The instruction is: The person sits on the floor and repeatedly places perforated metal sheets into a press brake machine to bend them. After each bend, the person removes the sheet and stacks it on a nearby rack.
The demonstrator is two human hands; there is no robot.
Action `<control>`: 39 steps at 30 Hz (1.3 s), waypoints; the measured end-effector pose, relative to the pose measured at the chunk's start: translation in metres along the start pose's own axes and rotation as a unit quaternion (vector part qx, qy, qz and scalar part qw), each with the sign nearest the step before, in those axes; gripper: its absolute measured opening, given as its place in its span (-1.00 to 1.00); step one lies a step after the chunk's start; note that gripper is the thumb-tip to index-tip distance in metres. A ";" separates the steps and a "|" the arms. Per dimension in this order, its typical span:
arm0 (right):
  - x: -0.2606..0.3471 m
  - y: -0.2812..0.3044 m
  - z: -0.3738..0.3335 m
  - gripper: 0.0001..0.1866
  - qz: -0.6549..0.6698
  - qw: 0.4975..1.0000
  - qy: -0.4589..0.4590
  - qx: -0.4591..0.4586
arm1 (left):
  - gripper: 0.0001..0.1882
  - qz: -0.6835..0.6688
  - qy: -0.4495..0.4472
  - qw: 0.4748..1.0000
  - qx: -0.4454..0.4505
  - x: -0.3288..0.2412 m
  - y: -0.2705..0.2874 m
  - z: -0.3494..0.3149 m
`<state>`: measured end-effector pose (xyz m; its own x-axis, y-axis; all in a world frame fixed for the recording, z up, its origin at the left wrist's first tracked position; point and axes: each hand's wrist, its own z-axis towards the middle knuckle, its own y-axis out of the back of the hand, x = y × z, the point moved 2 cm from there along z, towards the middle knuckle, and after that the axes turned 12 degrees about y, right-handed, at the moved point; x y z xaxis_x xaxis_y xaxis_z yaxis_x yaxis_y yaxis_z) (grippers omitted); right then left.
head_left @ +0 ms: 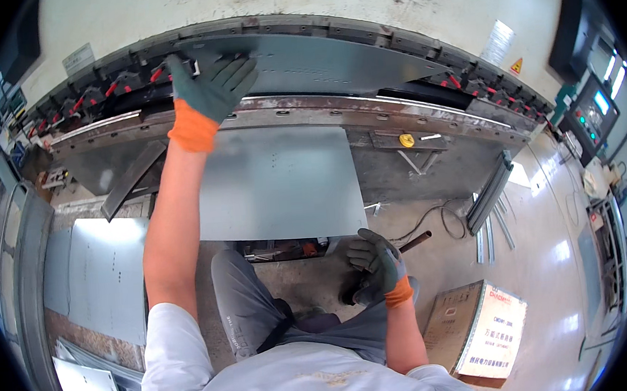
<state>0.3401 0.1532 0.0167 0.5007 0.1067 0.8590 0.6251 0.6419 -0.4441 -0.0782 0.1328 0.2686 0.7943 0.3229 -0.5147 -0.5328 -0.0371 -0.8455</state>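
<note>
My left hand [213, 92], in a grey-green glove with an orange cuff, reaches forward with its fingers spread. Its palm side lies against the left part of an upright grey sheet-metal panel [319, 63] in the bending machine. My right hand [380, 260], gloved alike, hovers over my right knee with its fingers loosely apart and nothing visible in them. Just beyond it is the near right corner of a second flat metal sheet [276, 183], which lies in front of the machine bed [286, 110].
A yellow tape measure [406, 140] rests on a bracket. Metal sheets [108, 275] are stacked at left, and long bent profiles [489, 194] lean at right. A cardboard box [475, 329] stands near my right arm. The control panel [590, 119] is far right.
</note>
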 end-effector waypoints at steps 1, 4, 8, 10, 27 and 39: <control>-0.002 0.003 -0.003 -0.42 0.004 1.000 0.008 -0.005 | 0.25 0.012 0.013 1.000 -0.002 -0.001 0.008 0.004; 0.001 0.002 -0.005 -0.43 -0.029 0.999 -0.011 -0.021 | 0.22 0.029 0.048 0.997 -0.051 -0.008 0.023 0.013; 0.000 -0.001 -0.002 -0.45 0.004 0.998 -0.020 -0.056 | 0.04 0.119 0.133 0.981 -0.074 -0.035 0.049 0.036; -0.001 -0.002 -0.003 -0.46 0.006 0.998 -0.022 -0.059 | 0.01 0.149 0.139 0.977 -0.058 -0.041 0.057 0.044; -0.011 -0.005 -0.009 -0.50 0.002 0.999 -0.030 -0.032 | -0.17 0.161 0.155 0.972 -0.067 -0.048 0.048 0.038; -0.007 -0.016 -0.013 -0.48 0.001 0.999 -0.027 -0.036 | -0.27 0.144 0.139 0.978 -0.065 -0.045 0.047 0.040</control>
<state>0.3346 0.1324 0.0142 0.4713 0.1498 0.8692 0.6661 0.5855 -0.4621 -0.1504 0.1542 0.2576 0.6757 0.0129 -0.7371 -0.7182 -0.2139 -0.6621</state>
